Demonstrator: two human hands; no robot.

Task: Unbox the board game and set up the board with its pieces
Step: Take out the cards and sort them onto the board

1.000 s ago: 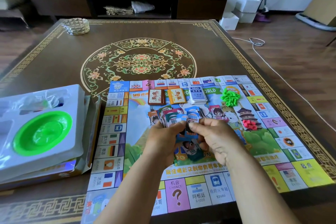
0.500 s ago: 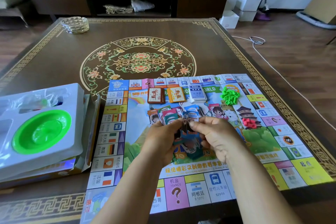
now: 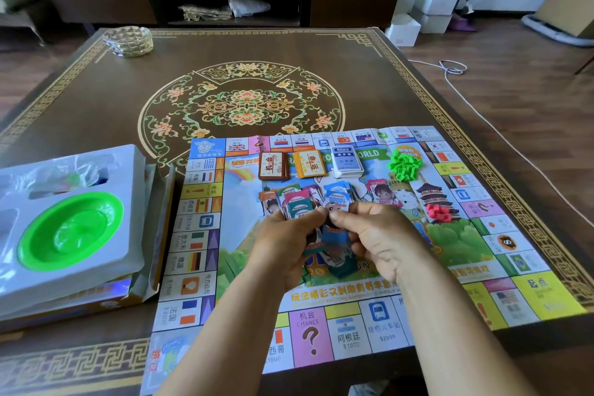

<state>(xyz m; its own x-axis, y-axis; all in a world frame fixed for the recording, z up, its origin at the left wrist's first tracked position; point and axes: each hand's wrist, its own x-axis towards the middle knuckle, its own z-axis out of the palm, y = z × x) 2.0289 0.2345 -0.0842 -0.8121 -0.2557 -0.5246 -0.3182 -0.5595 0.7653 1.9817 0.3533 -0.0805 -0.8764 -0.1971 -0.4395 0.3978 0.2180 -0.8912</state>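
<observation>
The paper game board [image 3: 205,270] lies flat on the table's near right. Over its middle, my left hand [image 3: 286,247] and my right hand [image 3: 379,235] both grip a stack of play-money notes [image 3: 334,254], thumbs meeting on top. More notes [image 3: 302,199] lie fanned just beyond my fingers. Along the board's far side sit three card decks: brown [image 3: 272,165], yellow [image 3: 309,163] and blue-white [image 3: 346,161]. A heap of green houses [image 3: 405,164] and a few red hotels [image 3: 439,213] lie on the right.
The open game box [image 3: 151,280] sits at the left with a white plastic insert [image 3: 131,235] holding a green bowl [image 3: 72,230] and a plastic bag. A woven basket [image 3: 130,40] stands at the table's far left. A white cable runs across the floor at right.
Both hands have shifted slightly away from me over the board, still working the money stack between the fingers. Nothing else on the board has moved.
</observation>
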